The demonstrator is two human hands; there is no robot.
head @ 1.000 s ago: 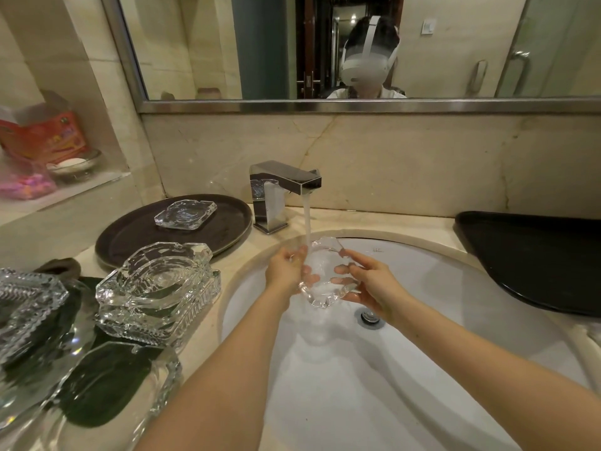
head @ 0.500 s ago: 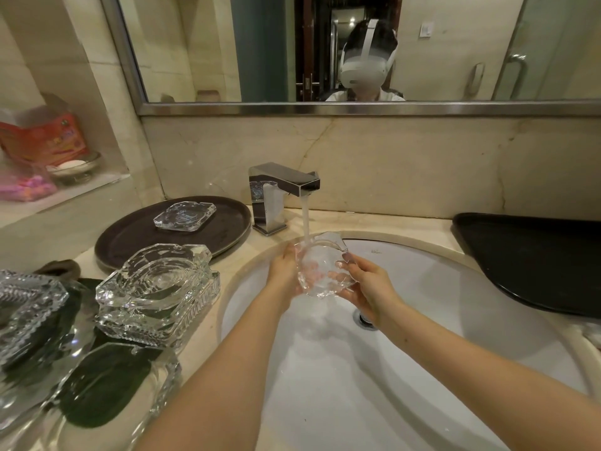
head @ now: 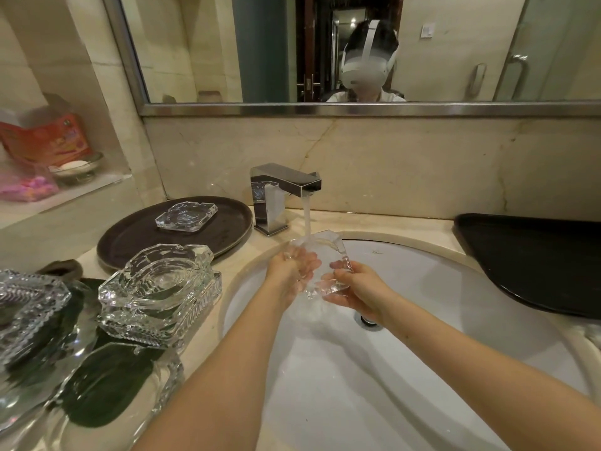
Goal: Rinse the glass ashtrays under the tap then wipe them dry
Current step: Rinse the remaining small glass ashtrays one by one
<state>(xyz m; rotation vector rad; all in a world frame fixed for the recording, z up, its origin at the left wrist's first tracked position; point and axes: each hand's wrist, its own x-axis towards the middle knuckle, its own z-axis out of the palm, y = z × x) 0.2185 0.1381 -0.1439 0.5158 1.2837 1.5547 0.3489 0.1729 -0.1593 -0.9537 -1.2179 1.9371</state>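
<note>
Ashtray (head: 320, 255) held tilted over the sink (head: 455, 320), directly under the tap (head: 284, 187); water stream (head: 306, 219) hits its upper edge. Left hand (head: 286, 275) grips its left side, right hand (head: 356, 291) grips its right side, fingers curled. Left of the tap: round tray (head: 130, 236) with one ashtray (head: 186, 216); nearer, stacked ashtrays (head: 159, 294).

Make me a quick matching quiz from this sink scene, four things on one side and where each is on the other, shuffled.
Things:
1. ashtray in both hands
2. flat ashtray
3. stacked ashtrays
4. black tray

Places:
A. on the round brown tray
B. counter right of the basin
C. under the tap's stream
D. counter left of the basin

Pairs: 1-C, 2-A, 3-D, 4-B
</note>
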